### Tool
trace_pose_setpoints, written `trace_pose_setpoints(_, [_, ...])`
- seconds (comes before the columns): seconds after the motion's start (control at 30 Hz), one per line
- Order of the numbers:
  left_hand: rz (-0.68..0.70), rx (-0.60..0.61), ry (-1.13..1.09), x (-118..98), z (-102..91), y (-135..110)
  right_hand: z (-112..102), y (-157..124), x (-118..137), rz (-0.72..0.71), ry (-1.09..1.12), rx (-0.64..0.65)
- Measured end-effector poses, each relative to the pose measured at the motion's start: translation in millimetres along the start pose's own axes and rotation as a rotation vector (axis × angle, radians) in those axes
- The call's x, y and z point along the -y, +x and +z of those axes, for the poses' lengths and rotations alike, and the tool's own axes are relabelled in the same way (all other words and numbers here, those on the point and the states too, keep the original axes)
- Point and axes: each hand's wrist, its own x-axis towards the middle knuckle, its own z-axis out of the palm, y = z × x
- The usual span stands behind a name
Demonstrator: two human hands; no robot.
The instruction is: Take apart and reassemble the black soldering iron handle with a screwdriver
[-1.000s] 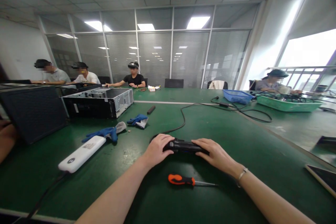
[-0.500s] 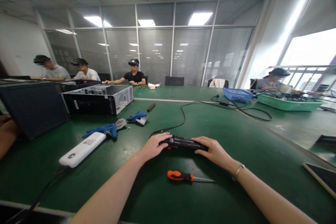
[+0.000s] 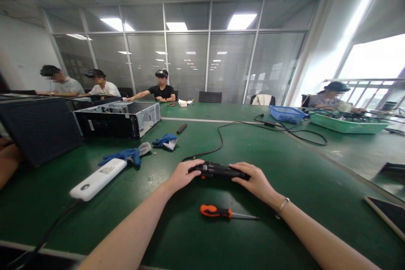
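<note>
A black corded electric screwdriver [image 3: 218,170] with a small red-orange switch lies lengthwise across the green table in front of me. My left hand [image 3: 187,174] is closed round its left end, where the cord comes out. Round the right end my right hand [image 3: 249,177] is closed, its fingers on top and thumb on the near side. Both ends of the tool are covered by my fingers. Closer to me lies a hand screwdriver [image 3: 215,211] with an orange and black handle, its metal shaft pointing right.
A white power strip [image 3: 98,180] and blue gloves [image 3: 131,156] lie left, before an open computer case [image 3: 107,124]. The black cord [image 3: 221,137] runs back towards a blue basket [image 3: 287,114] and a green basket [image 3: 348,123]. Several co-workers sit round the table.
Both hands keep their hold on the electric screwdriver, which has barely moved. The view has shifted slightly. A co-worker across the table has stretched an arm a little further out.
</note>
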Motion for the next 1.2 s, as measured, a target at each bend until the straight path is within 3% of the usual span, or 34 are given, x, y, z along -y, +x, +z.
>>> trace_pose_setpoints(0.53, [-0.018, -0.004, -0.022, -2, -1.2, 0, 2, 2, 3, 0.032, -0.060, 0.031])
trace_pose_setpoints(0.93, [-0.082, 0.077, 0.092, -1, -0.7, 4, -1, 5, 9, 0.050, -0.074, 0.097])
trace_pose_setpoints(1.2, [-0.047, 0.130, 0.177, -9, -1.9, 4, -4, 8, 12, 0.096, -0.126, 0.163])
